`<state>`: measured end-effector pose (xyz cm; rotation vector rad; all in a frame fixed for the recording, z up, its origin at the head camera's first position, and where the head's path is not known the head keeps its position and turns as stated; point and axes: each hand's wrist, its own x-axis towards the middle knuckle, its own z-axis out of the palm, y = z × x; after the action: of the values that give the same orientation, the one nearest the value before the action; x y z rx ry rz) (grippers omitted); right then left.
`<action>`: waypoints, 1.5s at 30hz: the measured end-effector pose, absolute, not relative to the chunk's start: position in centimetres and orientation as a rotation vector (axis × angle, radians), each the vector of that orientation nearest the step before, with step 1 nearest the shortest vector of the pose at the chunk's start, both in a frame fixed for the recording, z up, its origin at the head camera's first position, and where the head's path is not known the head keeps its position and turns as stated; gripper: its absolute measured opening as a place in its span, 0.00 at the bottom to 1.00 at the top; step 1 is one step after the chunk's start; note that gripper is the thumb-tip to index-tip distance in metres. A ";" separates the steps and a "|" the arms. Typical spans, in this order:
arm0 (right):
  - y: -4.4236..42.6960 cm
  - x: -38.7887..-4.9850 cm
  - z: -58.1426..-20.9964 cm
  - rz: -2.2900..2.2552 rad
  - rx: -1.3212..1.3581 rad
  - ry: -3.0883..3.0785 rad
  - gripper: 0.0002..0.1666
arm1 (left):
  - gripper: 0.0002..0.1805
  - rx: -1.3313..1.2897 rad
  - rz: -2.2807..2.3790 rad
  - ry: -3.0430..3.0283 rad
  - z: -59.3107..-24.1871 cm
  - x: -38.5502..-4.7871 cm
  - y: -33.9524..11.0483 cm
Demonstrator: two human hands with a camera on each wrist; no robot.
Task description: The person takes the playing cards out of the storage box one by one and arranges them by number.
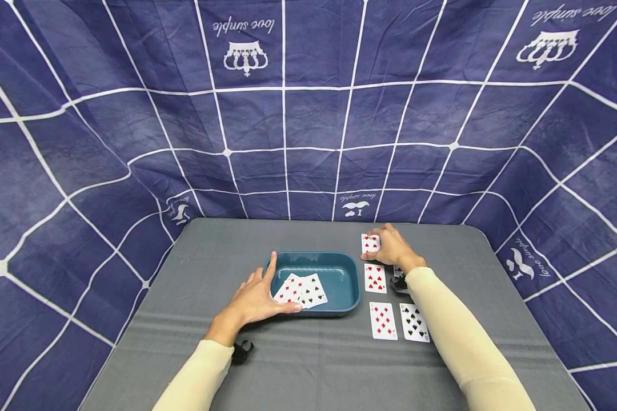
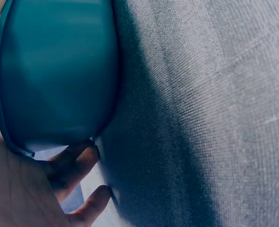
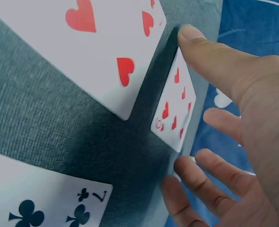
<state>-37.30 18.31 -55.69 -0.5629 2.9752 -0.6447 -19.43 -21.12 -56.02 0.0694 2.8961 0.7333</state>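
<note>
My left hand (image 1: 252, 299) holds the left end of a teal tray (image 1: 343, 279), its thumb at the front rim and index finger at the back. In the left wrist view its other fingertips (image 2: 85, 158) touch the outer wall. Two overlapping playing cards, a diamond card (image 1: 289, 287) and a black-suit card (image 1: 315, 291), lie inside. Right of the tray's back corner, my right hand (image 1: 395, 248) pinches a heart playing card (image 1: 370, 244) across opposite edges, the thumb (image 3: 196, 40) at one corner. The card lies low at the table surface.
Below it lie another heart card (image 1: 375, 278), a diamond card (image 1: 383, 321) and a spade card (image 1: 413, 321). A seven of clubs (image 3: 49, 196) lies partly under the right wrist. Blue patterned cloth (image 1: 313, 120) hangs behind the grey table (image 1: 308, 365).
</note>
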 end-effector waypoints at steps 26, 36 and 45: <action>12.3 -32.8 -49.1 -0.599 -1.087 3.035 0.41 | 0.92 0.076 0.732 2.916 -55.8 -19.3 -21.1; 9.0 -31.5 -48.6 -0.483 -1.282 2.914 0.40 | 0.91 0.070 0.739 2.903 -55.8 -19.2 -21.0; 6.3 -30.9 -49.2 -0.422 -1.489 2.761 0.38 | 0.91 0.083 0.737 2.908 -55.9 -19.2 -21.1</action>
<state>-30.86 6.31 -49.23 -1.4892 2.7610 -0.4216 -19.24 -21.06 -55.87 0.0826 2.9085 0.7371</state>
